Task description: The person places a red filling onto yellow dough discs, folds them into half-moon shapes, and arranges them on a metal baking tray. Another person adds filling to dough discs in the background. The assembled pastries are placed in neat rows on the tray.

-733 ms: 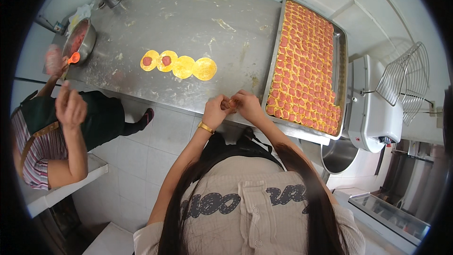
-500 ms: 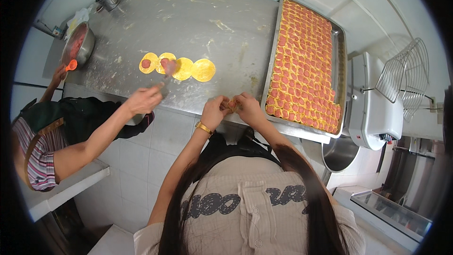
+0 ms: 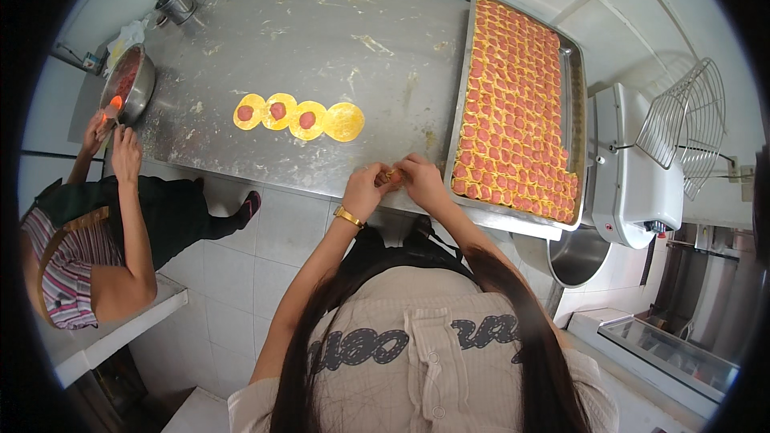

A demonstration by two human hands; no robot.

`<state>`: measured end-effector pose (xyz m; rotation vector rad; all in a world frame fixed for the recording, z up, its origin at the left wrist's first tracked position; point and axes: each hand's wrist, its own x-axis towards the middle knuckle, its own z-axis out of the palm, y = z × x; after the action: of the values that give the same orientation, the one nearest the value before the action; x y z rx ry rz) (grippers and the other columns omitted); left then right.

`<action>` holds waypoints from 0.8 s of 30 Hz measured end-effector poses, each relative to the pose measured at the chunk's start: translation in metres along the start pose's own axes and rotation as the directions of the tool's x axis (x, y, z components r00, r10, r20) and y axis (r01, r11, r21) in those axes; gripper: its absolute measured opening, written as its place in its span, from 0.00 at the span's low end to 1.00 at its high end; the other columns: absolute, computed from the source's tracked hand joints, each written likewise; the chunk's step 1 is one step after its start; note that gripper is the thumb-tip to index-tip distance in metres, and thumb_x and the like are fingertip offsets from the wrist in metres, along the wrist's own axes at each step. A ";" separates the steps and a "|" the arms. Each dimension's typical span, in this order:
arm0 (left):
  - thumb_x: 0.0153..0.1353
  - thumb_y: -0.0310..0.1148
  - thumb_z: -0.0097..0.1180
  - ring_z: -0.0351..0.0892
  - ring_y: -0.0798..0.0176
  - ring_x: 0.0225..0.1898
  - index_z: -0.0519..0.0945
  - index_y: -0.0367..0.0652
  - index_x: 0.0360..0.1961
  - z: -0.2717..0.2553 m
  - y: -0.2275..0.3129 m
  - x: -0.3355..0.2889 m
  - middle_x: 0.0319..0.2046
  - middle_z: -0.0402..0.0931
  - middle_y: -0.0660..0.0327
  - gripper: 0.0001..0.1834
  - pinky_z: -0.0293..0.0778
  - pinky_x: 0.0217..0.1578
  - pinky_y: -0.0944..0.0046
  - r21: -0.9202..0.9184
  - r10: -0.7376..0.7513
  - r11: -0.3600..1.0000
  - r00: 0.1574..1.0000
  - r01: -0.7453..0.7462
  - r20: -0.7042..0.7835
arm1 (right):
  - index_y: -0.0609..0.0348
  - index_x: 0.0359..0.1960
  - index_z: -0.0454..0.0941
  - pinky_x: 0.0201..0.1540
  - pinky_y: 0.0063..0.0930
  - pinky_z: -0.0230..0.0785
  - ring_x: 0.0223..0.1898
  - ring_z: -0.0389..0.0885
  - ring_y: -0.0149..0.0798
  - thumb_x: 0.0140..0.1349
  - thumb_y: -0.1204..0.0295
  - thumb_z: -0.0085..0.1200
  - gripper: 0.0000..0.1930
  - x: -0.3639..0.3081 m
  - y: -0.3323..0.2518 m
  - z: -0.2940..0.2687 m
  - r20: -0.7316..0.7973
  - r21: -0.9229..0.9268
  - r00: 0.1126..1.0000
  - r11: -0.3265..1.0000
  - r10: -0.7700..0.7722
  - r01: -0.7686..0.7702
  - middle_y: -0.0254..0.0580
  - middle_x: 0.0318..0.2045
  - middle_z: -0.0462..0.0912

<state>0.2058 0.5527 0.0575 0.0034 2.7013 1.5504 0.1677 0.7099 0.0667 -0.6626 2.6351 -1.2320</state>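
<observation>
Just past the near edge of the steel table, my left hand [image 3: 365, 191] and my right hand [image 3: 423, 182] meet, fingertips pinched round one small open-topped dumpling [image 3: 388, 176]. My fingers cover most of it. Ahead and to the left, yellow dough rounds lie in a row. Three carry a pink dab of meat filling [image 3: 307, 119]; the rightmost dough round [image 3: 346, 122] is bare. Close on my right, a large metal tray [image 3: 459, 124] holds dense rows of yellow dumplings [image 3: 513, 104] with pink meat tops.
At the left, a co-worker's hands [image 3: 125, 159] hold an orange scoop [image 3: 111, 109] beside a steel bowl [image 3: 144, 90] of meat filling. A metal container [image 3: 178, 6] stands at the far left. Right of the tray are a white machine [image 3: 630, 168] and a wire guard [image 3: 674, 124].
The co-worker's near hand has left the dough rounds and gone back to the bowl. A third round now has filling. My hands stay almost in place, fingers shifting slightly on the dumpling.
</observation>
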 end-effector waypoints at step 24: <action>0.46 0.24 0.64 0.82 0.60 0.30 0.77 0.38 0.34 -0.003 -0.014 0.009 0.28 0.81 0.56 0.13 0.76 0.32 0.66 -0.039 -0.009 0.999 1.000 0.010 0.020 | 0.61 0.34 0.79 0.39 0.41 0.69 0.37 0.76 0.53 0.43 0.84 0.50 0.14 0.006 -0.004 0.001 -0.100 -0.024 0.995 1.000 -0.020 0.018 0.48 0.32 0.76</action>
<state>0.1973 0.5437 0.0468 0.0047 2.6517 1.5921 0.1637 0.7043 0.0693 -0.6478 2.7342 -1.2732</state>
